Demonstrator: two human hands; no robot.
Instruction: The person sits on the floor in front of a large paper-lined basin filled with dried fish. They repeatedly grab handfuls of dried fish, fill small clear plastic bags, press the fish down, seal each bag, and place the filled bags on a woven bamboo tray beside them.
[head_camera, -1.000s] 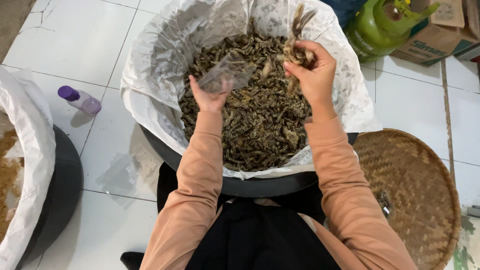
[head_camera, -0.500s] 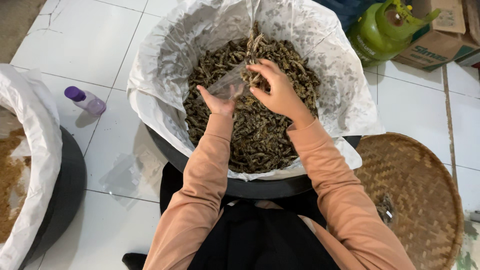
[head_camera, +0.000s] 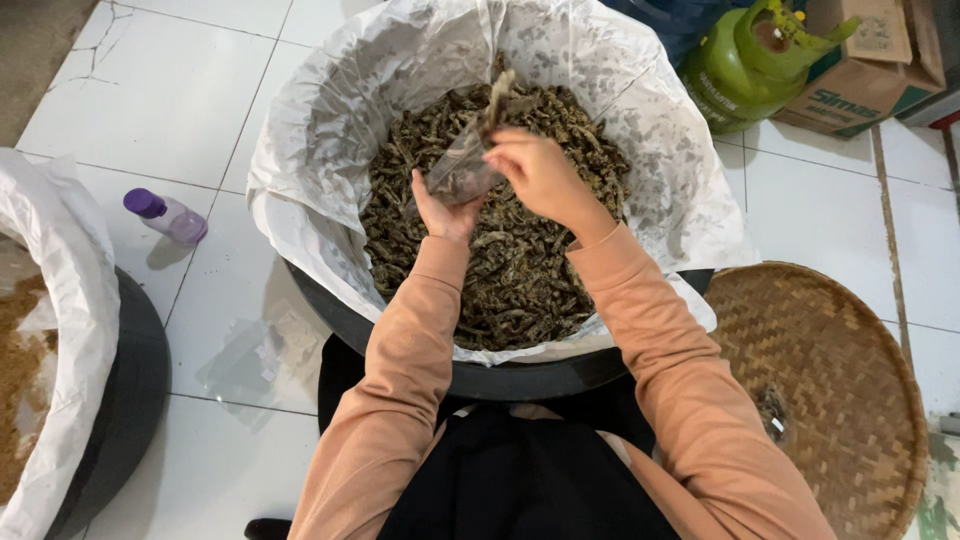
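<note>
A black tub lined with white plastic is filled with dark dried pieces. My left hand holds a small clear plastic bag upright over the heap. My right hand is at the bag's mouth, its fingers closed on a pinch of the dried pieces that stick up out of the bag. Both arms are in orange-pink sleeves and reach over the near rim.
A round woven bamboo tray lies on the white tiles at right. A green gas cylinder and a cardboard box stand behind. A purple-capped bottle and a second lined tub are at left.
My right hand came down from the upper right with a bunch of dried pieces and now meets the bag. The bag has been raised and holds more pieces.
</note>
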